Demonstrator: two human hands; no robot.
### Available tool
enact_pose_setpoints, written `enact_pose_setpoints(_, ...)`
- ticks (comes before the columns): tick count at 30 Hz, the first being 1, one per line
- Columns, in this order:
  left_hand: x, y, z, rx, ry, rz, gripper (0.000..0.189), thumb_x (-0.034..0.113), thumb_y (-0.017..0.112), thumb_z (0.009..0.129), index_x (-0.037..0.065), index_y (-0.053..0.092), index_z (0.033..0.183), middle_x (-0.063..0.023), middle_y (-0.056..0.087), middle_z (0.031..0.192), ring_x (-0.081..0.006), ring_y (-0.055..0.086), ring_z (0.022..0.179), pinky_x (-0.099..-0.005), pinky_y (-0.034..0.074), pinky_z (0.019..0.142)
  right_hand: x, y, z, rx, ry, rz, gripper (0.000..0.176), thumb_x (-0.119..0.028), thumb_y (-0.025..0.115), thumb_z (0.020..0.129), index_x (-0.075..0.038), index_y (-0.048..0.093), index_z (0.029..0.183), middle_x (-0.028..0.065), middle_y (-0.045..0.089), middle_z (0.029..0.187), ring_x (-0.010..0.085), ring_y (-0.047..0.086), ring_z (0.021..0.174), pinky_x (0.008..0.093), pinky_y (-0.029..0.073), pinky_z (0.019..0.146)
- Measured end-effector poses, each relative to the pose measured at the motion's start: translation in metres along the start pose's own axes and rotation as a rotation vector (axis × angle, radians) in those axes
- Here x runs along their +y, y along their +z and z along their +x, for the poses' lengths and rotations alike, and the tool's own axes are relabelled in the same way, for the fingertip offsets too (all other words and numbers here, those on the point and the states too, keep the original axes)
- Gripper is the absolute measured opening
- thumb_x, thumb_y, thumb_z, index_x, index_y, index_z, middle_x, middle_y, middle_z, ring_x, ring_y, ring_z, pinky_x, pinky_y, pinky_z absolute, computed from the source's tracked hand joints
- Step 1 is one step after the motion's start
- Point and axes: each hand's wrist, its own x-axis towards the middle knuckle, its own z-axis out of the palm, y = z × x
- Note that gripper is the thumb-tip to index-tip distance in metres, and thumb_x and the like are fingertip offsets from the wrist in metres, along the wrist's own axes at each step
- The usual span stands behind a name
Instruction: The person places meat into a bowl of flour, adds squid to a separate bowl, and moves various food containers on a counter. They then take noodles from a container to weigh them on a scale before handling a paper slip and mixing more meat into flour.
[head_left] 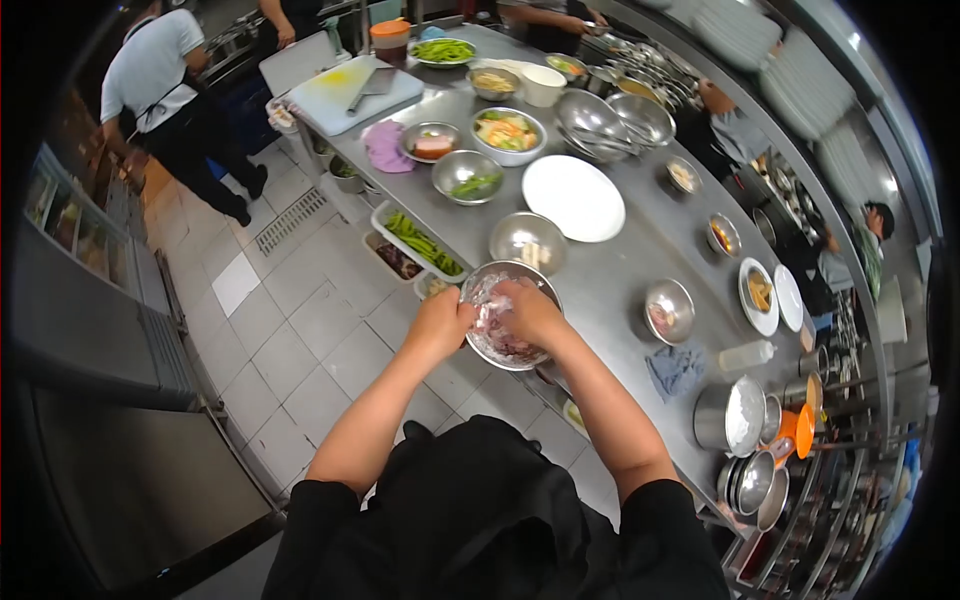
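A steel mixing bowl (549, 357) sits at the near edge of the steel table, tilted a little toward me. Inside it are pinkish raw meat pieces (503, 346) streaked with white powder or paste. My left hand (443, 322) is closed on the bowl's left rim. My right hand (531, 316) reaches into the bowl from the right and touches the meat; its fingers are blurred and partly hidden among the pieces. Just beyond stands another steel bowl (510, 240) holding a few pale pieces.
A white oval plate (573, 198) lies farther up the table (625, 260). Around it are bowls of vegetables, a cutting board (345, 100) with a cleaver (372, 88), a grey cloth (676, 370) and a squeeze bottle (746, 355). Several people work nearby, one person (160, 75) at upper left.
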Motion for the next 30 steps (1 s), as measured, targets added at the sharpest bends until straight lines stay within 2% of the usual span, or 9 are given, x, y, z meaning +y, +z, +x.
enact_pose_setpoints(2,-0.019,-0.026,0.005,0.015,0.005,-0.012,0.019,0.012,0.047,0.082,-0.005,0.054,0.078,-0.0163,0.058,0.062,-0.0248,0.062,0.052,-0.0356,0.048,0.05,-0.036,-0.002,0.012,-0.047,-0.049,0.12,0.05,-0.017,0.07,0.067,-0.01,0.056,0.114,0.0205,0.046,0.117,0.0361,0.056,0.1,0.0415,0.047,0.086)
enact_pose_setpoints(5,-0.018,-0.067,0.012,-0.041,-0.033,-0.1,0.019,0.012,0.047,0.083,-0.005,0.055,0.082,-0.0157,0.059,0.064,-0.0229,0.062,0.053,-0.0344,0.048,0.05,-0.082,0.009,0.031,-0.043,-0.054,-0.054,0.047,-0.018,0.071,0.066,-0.01,0.057,0.11,0.0183,0.047,0.115,0.0357,0.055,0.102,0.0433,0.045,0.086)
enact_pose_setpoints(12,-0.067,-0.117,0.068,-0.09,-0.251,-0.216,0.02,0.013,0.047,0.084,-0.005,0.055,0.083,-0.0176,0.059,0.064,-0.0252,0.063,0.051,-0.0347,0.049,0.047,-0.077,0.015,0.123,-0.27,-0.243,-0.133,0.046,-0.025,0.067,0.072,-0.013,0.057,0.116,0.0175,0.052,0.113,0.0365,0.053,0.103,0.0409,0.043,0.089)
enact_pose_setpoints(18,-0.066,-0.157,0.137,-0.133,-0.284,-0.293,0.02,0.011,0.047,0.085,-0.007,0.056,0.083,-0.0135,0.059,0.064,-0.0225,0.062,0.05,-0.0314,0.051,0.043,-0.08,0.021,0.188,-0.127,-0.416,0.112,0.041,-0.02,0.064,0.072,-0.011,0.06,0.111,0.0172,0.057,0.102,0.035,0.057,0.097,0.0425,0.045,0.084)
enact_pose_setpoints(22,-0.054,-0.177,0.203,-0.08,-0.218,-0.276,0.019,0.011,0.047,0.085,-0.007,0.055,0.081,-0.0131,0.059,0.064,-0.0205,0.061,0.05,-0.0306,0.05,0.044,-0.091,-0.015,0.242,-0.035,-0.429,-0.083,0.031,-0.015,0.058,0.074,-0.011,0.063,0.105,0.0106,0.062,0.098,0.0302,0.059,0.093,0.0409,0.047,0.08)
enact_pose_setpoints(24,-0.053,-0.183,0.244,-0.073,-0.158,-0.258,0.02,0.011,0.047,0.085,-0.006,0.054,0.079,-0.0127,0.058,0.063,-0.02,0.06,0.05,-0.0306,0.049,0.045,-0.104,-0.048,0.255,0.036,-0.398,-0.114,0.026,-0.013,0.057,0.076,-0.011,0.064,0.101,0.0091,0.064,0.096,0.0275,0.06,0.093,0.0391,0.048,0.08)
enact_pose_setpoints(26,-0.05,-0.187,0.286,-0.065,-0.089,-0.246,0.02,0.012,0.047,0.085,-0.005,0.053,0.077,-0.0122,0.058,0.063,-0.0196,0.06,0.05,-0.0307,0.048,0.045,-0.105,-0.067,0.269,0.404,-0.376,-0.014,0.027,-0.011,0.057,0.076,-0.01,0.064,0.102,0.0089,0.064,0.101,0.0262,0.061,0.095,0.0374,0.048,0.081)
enact_pose_setpoints(28,-0.047,-0.19,0.327,-0.053,-0.037,-0.223,0.022,0.014,0.047,0.084,-0.004,0.051,0.073,-0.0109,0.056,0.061,-0.0192,0.059,0.051,-0.0309,0.047,0.044,-0.103,-0.079,0.285,0.495,-0.332,0.011,0.03,-0.007,0.058,0.075,-0.009,0.063,0.104,0.0095,0.063,0.106,0.0263,0.06,0.098,0.0367,0.048,0.083)
enact_pose_setpoints(30,-0.064,-0.187,0.374,-0.083,0.0,-0.23,0.022,0.014,0.047,0.084,-0.004,0.051,0.072,-0.0101,0.055,0.061,-0.019,0.059,0.052,-0.0309,0.047,0.044,-0.097,-0.09,0.3,0.775,-0.474,0.178,0.033,-0.003,0.057,0.073,-0.004,0.061,0.105,0.0152,0.063,0.1,0.0321,0.059,0.094,0.0397,0.047,0.083)
